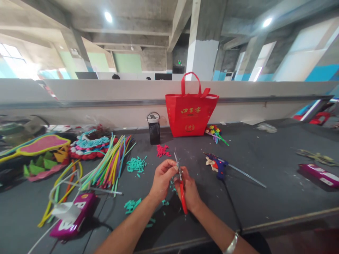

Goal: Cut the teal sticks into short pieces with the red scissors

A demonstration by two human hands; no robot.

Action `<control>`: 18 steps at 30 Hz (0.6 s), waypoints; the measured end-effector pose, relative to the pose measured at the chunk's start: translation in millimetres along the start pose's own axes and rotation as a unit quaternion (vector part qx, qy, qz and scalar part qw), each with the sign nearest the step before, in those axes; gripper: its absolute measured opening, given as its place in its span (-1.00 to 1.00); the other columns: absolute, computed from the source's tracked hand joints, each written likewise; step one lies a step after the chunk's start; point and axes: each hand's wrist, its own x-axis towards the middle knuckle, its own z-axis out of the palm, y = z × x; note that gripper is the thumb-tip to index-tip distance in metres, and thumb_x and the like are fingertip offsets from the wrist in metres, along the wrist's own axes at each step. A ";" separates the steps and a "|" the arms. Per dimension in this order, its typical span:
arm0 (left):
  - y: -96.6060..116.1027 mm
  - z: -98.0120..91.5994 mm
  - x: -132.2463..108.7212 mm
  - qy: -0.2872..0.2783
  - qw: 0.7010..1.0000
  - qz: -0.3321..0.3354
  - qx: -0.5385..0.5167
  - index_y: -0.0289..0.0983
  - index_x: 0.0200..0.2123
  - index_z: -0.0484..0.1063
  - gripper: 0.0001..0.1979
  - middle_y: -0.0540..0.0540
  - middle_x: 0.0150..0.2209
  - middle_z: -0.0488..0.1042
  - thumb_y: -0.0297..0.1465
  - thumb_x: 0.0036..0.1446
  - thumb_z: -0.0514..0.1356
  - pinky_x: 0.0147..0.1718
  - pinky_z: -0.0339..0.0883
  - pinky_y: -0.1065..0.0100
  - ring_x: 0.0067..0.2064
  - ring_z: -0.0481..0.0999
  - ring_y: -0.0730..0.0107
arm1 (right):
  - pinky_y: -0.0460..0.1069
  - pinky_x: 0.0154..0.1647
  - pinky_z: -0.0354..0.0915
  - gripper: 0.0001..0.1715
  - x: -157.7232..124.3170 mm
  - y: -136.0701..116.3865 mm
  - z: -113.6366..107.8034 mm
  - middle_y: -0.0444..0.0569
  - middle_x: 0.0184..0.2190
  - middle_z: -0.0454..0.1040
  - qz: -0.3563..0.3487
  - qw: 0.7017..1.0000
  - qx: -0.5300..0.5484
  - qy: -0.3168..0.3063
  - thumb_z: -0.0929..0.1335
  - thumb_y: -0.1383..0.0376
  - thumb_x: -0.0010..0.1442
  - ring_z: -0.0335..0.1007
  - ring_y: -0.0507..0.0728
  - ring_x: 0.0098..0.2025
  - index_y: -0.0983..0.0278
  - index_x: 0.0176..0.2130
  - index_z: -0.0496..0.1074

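Scissors [182,188]: stiff, probably light; best taken by the handles. Right hand [191,190] grips them. Left hand [162,178], beside the blades [177,162], pinched; contents unclear.

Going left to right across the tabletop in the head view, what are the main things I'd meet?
Purple tissue pack, upper pile of teal pieces, left hand, right hand with red-handled scissors, blue glue gun, purple packet at the right edge.

The red bag [190,118] reads "口子" in gold.
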 end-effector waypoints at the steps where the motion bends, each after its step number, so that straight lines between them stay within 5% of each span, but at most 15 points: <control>1: -0.1 0.0 -0.1 -0.002 1.000 -0.001 -0.003 -0.28 -0.42 0.45 -0.90 0.05 -0.45 0.39 -0.42 -0.01 0.33 -0.35 0.22 0.46 -0.41 0.32 0.51 | -0.06 -0.40 0.31 -0.75 0.0 -0.5 -0.1 -0.13 -0.45 0.46 -0.001 1.000 0.002 0.002 0.23 0.38 0.15 0.47 0.11 -0.46 0.23 -0.12 0.22; 18: 0.6 4.9 0.4 -0.032 0.999 -0.020 -0.019 -0.28 -0.45 0.45 -0.94 0.01 -0.48 0.42 -0.43 0.02 0.27 -0.27 0.20 0.39 -0.37 0.35 0.43 | -0.08 -0.43 0.30 -0.85 2.9 2.2 -4.6 -0.18 -0.45 0.42 -0.014 0.995 0.048 0.084 0.23 0.32 0.22 0.41 0.06 -0.48 0.20 -0.15 0.22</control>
